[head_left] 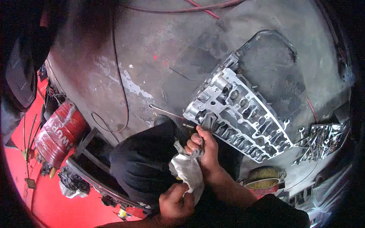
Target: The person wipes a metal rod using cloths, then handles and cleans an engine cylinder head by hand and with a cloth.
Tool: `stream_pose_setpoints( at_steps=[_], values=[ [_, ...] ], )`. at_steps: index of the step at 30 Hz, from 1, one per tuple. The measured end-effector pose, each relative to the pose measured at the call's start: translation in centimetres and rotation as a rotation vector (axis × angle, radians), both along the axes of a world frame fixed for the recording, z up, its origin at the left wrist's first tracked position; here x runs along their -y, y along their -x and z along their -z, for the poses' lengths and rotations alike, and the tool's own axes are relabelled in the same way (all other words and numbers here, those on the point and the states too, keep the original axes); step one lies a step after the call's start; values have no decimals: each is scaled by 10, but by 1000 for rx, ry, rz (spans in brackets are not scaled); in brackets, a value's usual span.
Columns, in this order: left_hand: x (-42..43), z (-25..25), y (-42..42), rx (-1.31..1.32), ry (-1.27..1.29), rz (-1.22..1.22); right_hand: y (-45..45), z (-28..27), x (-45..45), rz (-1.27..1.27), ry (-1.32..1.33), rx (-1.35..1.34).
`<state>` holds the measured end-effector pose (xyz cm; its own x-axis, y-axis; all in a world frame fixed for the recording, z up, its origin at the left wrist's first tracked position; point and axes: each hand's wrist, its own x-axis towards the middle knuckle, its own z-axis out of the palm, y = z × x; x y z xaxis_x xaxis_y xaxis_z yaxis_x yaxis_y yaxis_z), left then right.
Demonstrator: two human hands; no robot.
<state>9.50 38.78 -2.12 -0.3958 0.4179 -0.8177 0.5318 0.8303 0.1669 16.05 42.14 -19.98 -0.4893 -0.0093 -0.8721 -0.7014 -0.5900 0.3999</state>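
Grey-white cloth [188,171] hangs bunched between the two hands, at the near edge of the worn grey bench [144,45] and in front of dark trousers [142,163]. The right hand [202,146] is clenched round its upper part, thumb uppermost. The left hand [176,201], lower and nearer the body, has its fingers curled on the cloth's lower edge. A dark, metal-tipped piece [189,125] shows just beside the right fist; whether that hand holds it too, I cannot tell.

Just beyond the right hand, the silver engine head [243,110] lies slantwise on the bench, its cavities facing up, one end towards the far edge and the other towards the right. A black pipe [266,34] curves beside its far end. Left of the head lies a long spanner [165,112], and a thin cord [121,76] loops towards the left edge. Spanners [319,142] are heaped near the right edge. A yellow bowl [262,176] sits at the near right corner. Past the left edge, a red drum [61,135] in clear wrap is near the red floor [57,205].
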Motion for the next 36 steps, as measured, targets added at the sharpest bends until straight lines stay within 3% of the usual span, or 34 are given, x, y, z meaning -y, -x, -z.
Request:
stream_pose_setpoints(
  at_steps=[1, 6, 7, 13, 20, 25, 27, 28, 31, 32, 35, 36],
  values=[
    [2, 2, 1, 6, 15, 81, 0, 2, 3, -4, 12, 2],
    [10, 12, 2, 54, -157, -15, 1, 14, 21, 80, -55, -94],
    [14, 10, 5, 90, -229, 10, 7, 4, 8, -12, -78, 15],
    [24, 2, 13, 66, -259, -38, 17, -5, 20, 77, -141, 95],
    [79, -8, 20, 318, -355, -670, 39, -24, 51, -177, -383, 413],
    [113, -9, 11, 335, -520, -804, 34, -32, 66, -200, -421, 354],
    [123, -12, 10, 177, -380, -582, 25, -41, 62, -213, -348, 304],
    [130, -9, 12, 46, -529, -315, 23, -34, 70, -209, -377, 292],
    [135, -23, 9, -112, -773, -176, 15, -20, 85, -259, -415, 286],
    [130, -36, 8, -173, -757, -6, 14, -19, 90, -301, -409, 298],
    [151, -36, -6, -195, -651, 46, 10, -11, 110, -353, -432, 185],
    [163, -31, -10, -110, -597, -84, 19, 10, 128, -298, -424, 153]
  ],
)
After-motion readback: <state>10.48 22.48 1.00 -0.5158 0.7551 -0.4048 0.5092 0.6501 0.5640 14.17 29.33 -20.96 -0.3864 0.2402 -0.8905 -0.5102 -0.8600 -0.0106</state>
